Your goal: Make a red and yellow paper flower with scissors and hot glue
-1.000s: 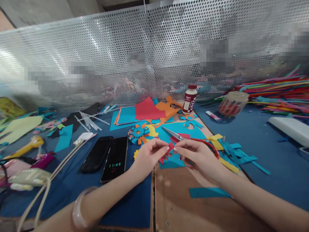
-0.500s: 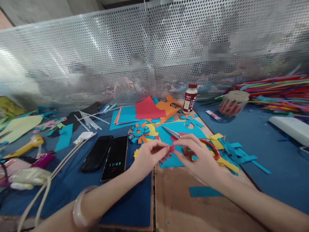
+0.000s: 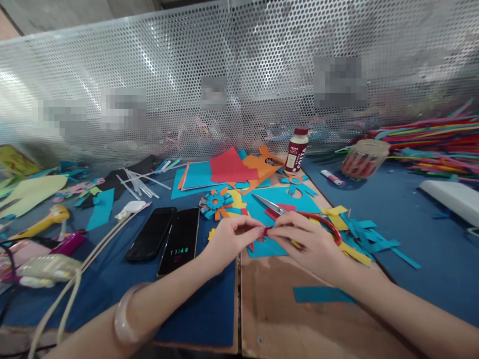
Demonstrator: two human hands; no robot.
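Note:
Between my two hands is a small piece of red paper (image 3: 266,231), its shape mostly hidden by the fingers. My left hand (image 3: 232,242) pinches one side of it with thumb and forefinger. The fingertips of my right hand (image 3: 310,244) are closed on the other side. Just behind the right hand lie scissors (image 3: 270,203) with red handles, blades pointing up and left over blue paper (image 3: 307,201). A blue and orange fringed paper flower (image 3: 216,203) rests beyond my left hand. Yellow paper strips (image 3: 355,253) lie by the right hand.
Two phones (image 3: 151,234) lie left of my left arm, beside a pale cable (image 3: 93,249). Coloured sheets (image 3: 232,167), a Costa bottle (image 3: 297,150) and a glue stick (image 3: 332,177) stand or lie farther back. A jar (image 3: 364,158) is at right. A perforated metal screen (image 3: 187,99) closes off the back.
My right fingers have straightened and moved slightly over the red paper, which now shows as a thinner, darker strip. The left hand keeps its pinch. The view has shifted slightly.

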